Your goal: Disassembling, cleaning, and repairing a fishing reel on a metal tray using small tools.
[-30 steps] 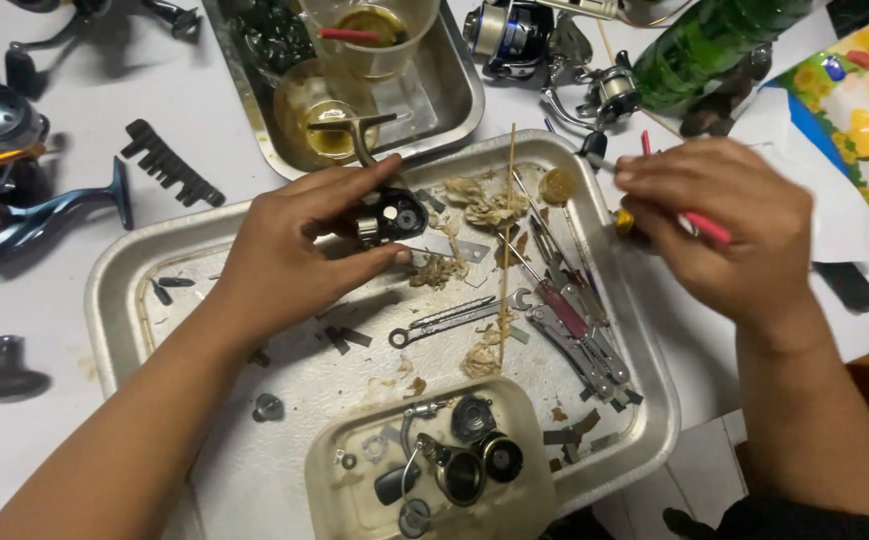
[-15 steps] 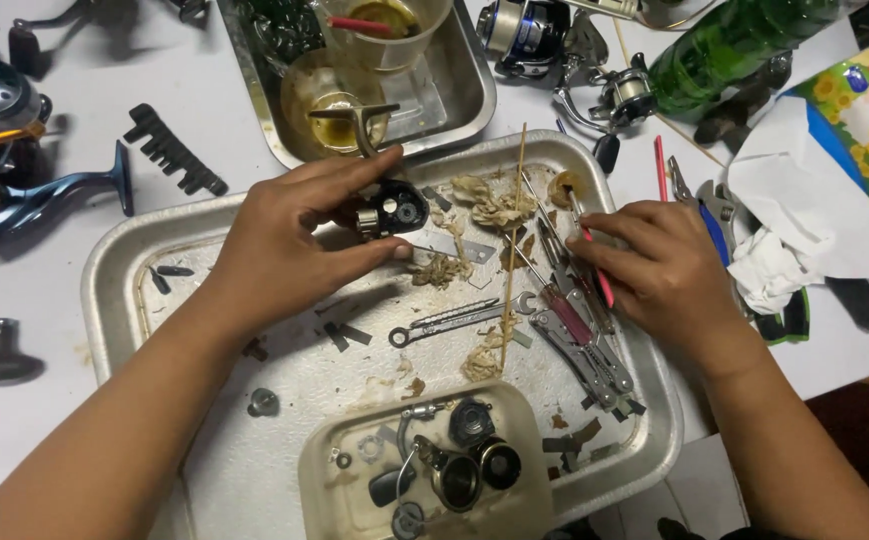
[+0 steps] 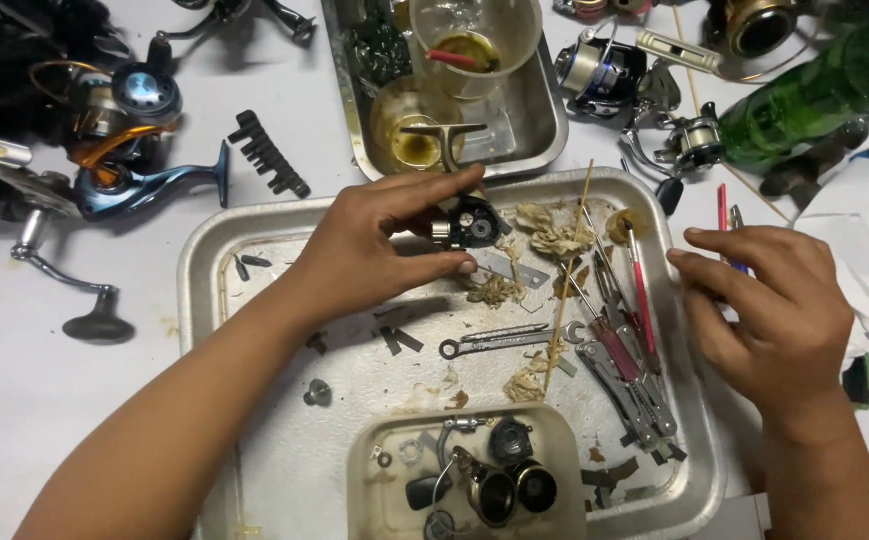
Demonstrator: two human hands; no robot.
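Over the metal tray [image 3: 204,300], left hand [image 3: 359,250] pinches a small black reel part [image 3: 466,222] between thumb and fingers, above the tray's upper middle. Right hand [image 3: 774,310] hovers at the tray's right edge, fingers loosely curled, empty, near a red-handled tool [image 3: 640,290].

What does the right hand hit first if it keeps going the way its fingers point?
The right hand points left, fingers at the right rim of the metal tray. Straight on, it would likely meet the red-handled tool lying in the tray first. Hand height above the tray is unclear, so it might pass over.
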